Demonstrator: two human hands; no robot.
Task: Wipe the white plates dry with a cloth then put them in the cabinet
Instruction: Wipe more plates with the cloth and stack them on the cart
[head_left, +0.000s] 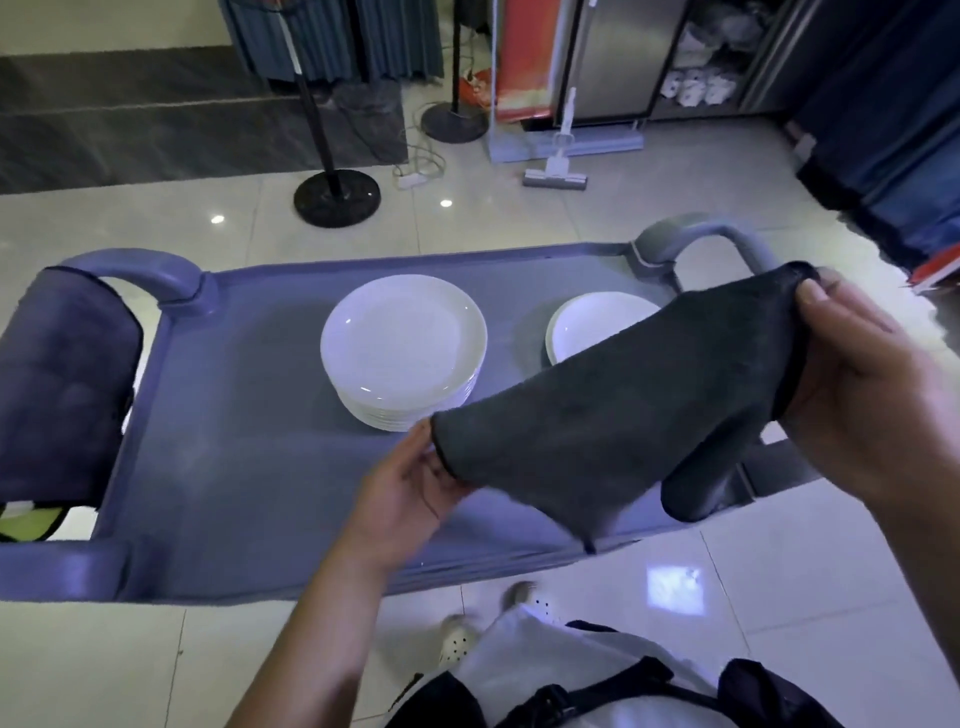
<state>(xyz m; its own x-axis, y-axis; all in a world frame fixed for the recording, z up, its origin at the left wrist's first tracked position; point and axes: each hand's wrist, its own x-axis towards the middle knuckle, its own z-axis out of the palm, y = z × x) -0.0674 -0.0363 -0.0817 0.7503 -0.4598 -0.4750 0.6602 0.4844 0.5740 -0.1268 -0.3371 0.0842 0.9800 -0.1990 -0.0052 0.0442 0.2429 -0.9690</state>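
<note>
A dark grey cloth (613, 421) is stretched between my two hands above the cart. My left hand (415, 478) pinches its lower left edge. My right hand (852, 379) grips its upper right corner. A stack of several white plates (402, 343) stands in the middle of the grey cart top (234, 457). To its right lies a second white plate (592, 325), partly hidden behind the cloth; I cannot tell if more lie under it.
The cart has a handle at each end; a dark cloth (62, 384) hangs over the left handle (130, 270). On the tiled floor beyond stand a black round stand base (337, 200), a mop (558, 176) and a steel cabinet (613, 57).
</note>
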